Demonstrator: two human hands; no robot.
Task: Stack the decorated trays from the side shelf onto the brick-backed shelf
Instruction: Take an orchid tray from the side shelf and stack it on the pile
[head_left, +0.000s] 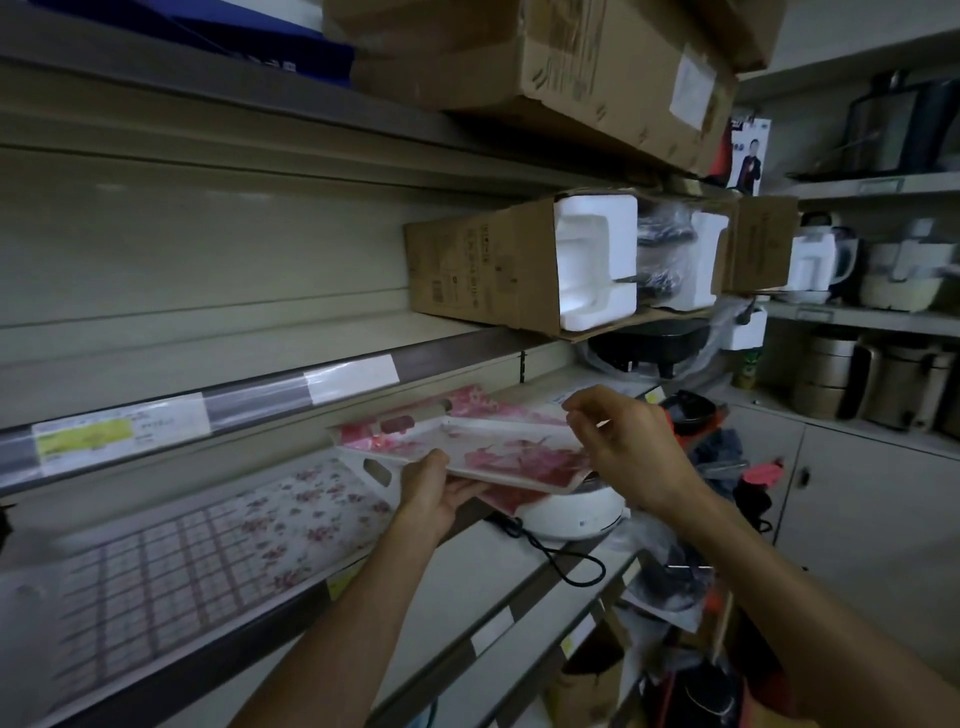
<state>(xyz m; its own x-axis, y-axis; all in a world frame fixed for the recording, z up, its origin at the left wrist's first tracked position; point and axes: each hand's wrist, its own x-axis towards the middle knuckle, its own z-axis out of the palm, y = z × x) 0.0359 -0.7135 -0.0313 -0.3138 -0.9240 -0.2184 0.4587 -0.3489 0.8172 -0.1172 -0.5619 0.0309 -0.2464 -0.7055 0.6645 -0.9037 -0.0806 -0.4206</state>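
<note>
Now | left hand (434, 493) grips pink tray (498, 449) | shelf (467, 551) below

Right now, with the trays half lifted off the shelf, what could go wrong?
1. The left hand holds the pink floral tray by one edge from below, while the right hand seems only to hover at the far end; the tray might tip.
2. A second tray peeks out underneath and could slide free.
3. The white appliance and its black cord sit right below, so a dropped tray may hit them.
</note>
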